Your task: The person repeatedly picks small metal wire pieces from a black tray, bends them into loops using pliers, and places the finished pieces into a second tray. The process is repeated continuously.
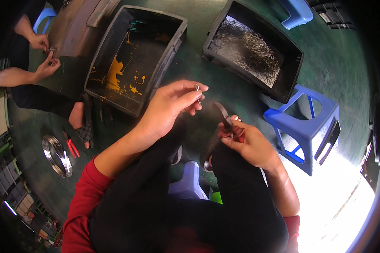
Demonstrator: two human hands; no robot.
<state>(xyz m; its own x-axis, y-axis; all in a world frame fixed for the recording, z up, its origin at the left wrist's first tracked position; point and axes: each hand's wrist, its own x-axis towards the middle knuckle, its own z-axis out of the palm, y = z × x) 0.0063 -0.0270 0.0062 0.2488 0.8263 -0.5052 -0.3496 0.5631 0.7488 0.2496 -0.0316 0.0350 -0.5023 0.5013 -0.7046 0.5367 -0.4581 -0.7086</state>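
My left hand (169, 105) is raised over my knees, with thumb and fingers pinched on a small shiny metal piece (198, 89). What kind of piece it is cannot be made out. To its right, my right hand (254, 145) grips red-handled pliers (226, 119). Their dark jaws point up and left, toward the metal piece but apart from it. Fingers and palm hide part of the handles.
Ahead stand a paint-stained black crate (128, 63) and a black crate (223, 57) holding tangled metal bits. A blue stool (321, 110) is at right. Left lie a wire coil (50, 154) and red-handled pliers (71, 145), near a co-worker's hands (46, 67) and foot.
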